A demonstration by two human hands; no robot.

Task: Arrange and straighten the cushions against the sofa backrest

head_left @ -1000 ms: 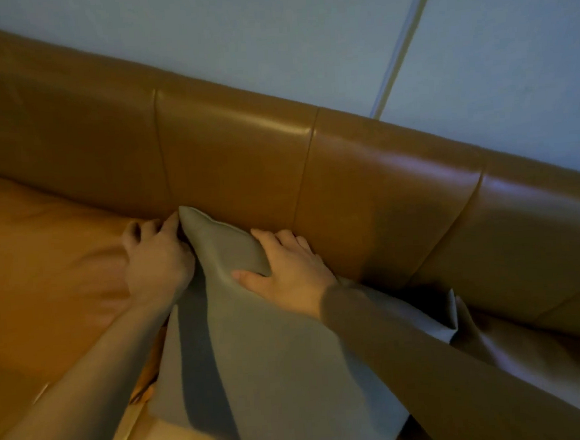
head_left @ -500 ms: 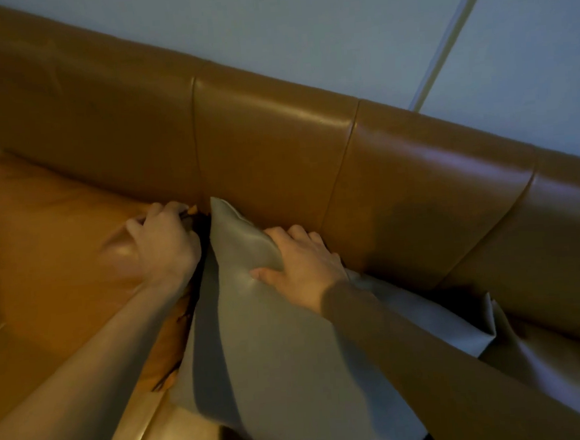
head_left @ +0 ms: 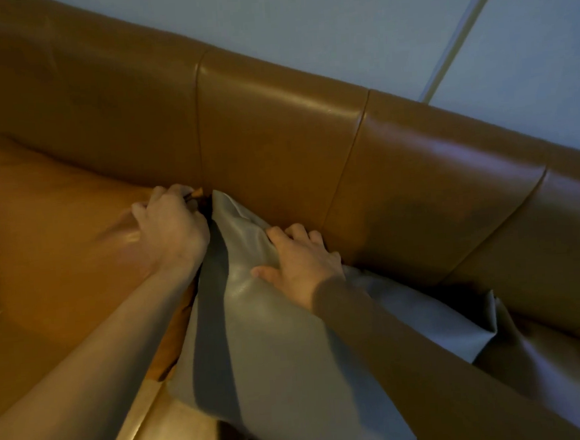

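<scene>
A grey cushion [head_left: 273,351] leans against the brown leather backrest [head_left: 276,145] in the middle of the view. My right hand [head_left: 302,263] lies on its upper edge, fingers curled over the top and gripping it. To its left a brown leather cushion [head_left: 66,228] stands against the backrest. My left hand [head_left: 172,231] is closed on that cushion's upper right corner, right beside the grey cushion's top corner. A second grey cushion [head_left: 546,370] shows partly at the lower right, behind my right arm.
The sofa seat [head_left: 166,434] runs along the bottom left. A pale wall [head_left: 336,20] with a thin vertical strip [head_left: 457,33] rises behind the backrest.
The view has shifted so the brown cushion shows fully at the left. My left hand has closed on its corner. My right hand stays on the grey cushion's top edge.
</scene>
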